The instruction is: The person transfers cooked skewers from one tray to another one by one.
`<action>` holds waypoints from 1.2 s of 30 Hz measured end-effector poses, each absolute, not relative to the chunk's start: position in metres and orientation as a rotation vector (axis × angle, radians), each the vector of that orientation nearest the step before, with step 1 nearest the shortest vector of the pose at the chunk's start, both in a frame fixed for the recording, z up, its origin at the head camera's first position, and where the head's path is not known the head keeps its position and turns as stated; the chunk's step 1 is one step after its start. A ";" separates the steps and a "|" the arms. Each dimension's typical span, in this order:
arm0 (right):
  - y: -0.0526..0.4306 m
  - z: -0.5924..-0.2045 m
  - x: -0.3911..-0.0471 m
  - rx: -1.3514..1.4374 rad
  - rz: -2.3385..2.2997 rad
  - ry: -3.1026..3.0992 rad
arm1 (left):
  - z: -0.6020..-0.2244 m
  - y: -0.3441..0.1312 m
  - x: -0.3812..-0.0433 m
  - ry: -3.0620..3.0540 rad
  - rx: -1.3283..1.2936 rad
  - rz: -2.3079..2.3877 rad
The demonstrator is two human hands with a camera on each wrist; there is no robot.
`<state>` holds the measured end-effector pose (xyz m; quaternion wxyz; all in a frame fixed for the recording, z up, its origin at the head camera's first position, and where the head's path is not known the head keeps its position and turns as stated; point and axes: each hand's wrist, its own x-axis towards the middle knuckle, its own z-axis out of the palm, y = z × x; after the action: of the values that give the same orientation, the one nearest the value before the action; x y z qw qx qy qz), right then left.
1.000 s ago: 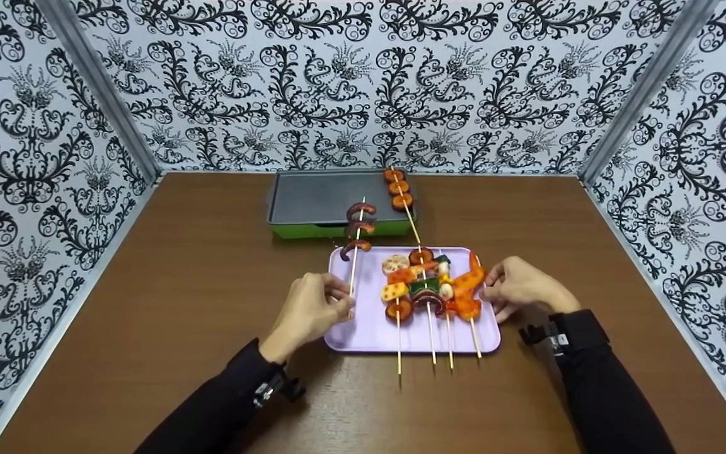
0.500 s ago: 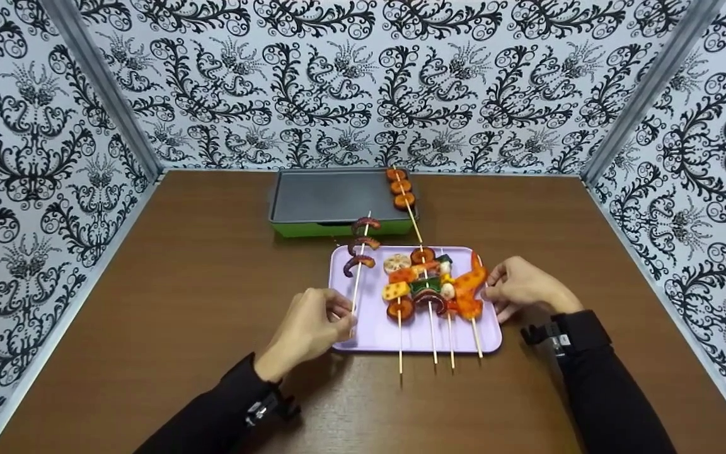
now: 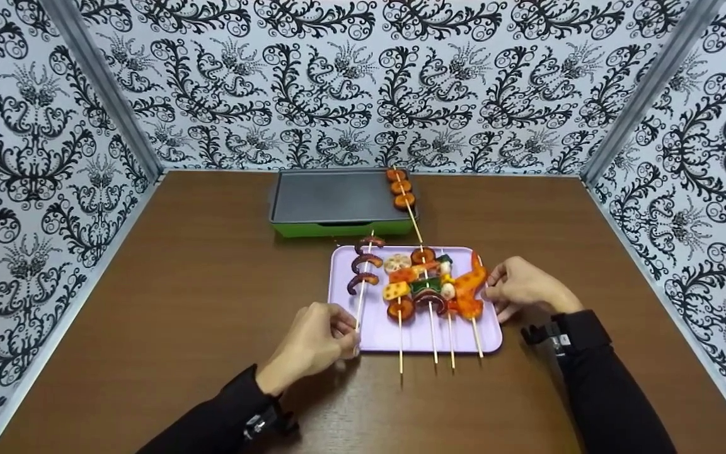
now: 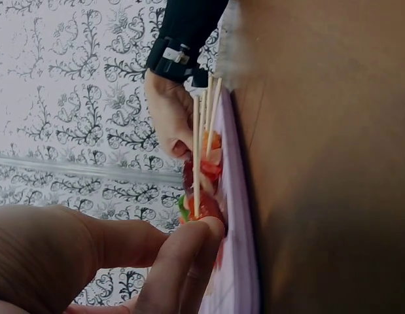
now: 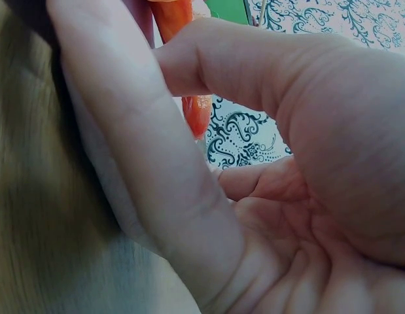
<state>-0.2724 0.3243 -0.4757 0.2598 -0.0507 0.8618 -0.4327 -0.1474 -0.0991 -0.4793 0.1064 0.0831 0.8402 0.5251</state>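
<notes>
Two hands at purple tray (image 3: 344,265), left hand (image 3: 312,340) pinching octopus skewer (image 3: 363,277), right hand (image 3: 524,287) curled, grasp unclear from wrist view.

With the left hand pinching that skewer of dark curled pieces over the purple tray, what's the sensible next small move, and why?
Probably lower it flat and let go. The left hand pinches the skewer by its bare end, its pieces already over the purple tray beside the other skewers; the right hand rests at the tray's far edge.
</notes>
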 end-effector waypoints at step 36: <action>0.324 -0.476 -0.273 -0.154 -1.187 2.322 | -0.488 -0.078 -0.149 2.211 0.250 1.687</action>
<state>-0.2734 0.3242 -0.4756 0.2615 -0.0570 0.8580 -0.4384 -0.1493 -0.0780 -0.4883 0.1736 0.0883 0.7798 0.5950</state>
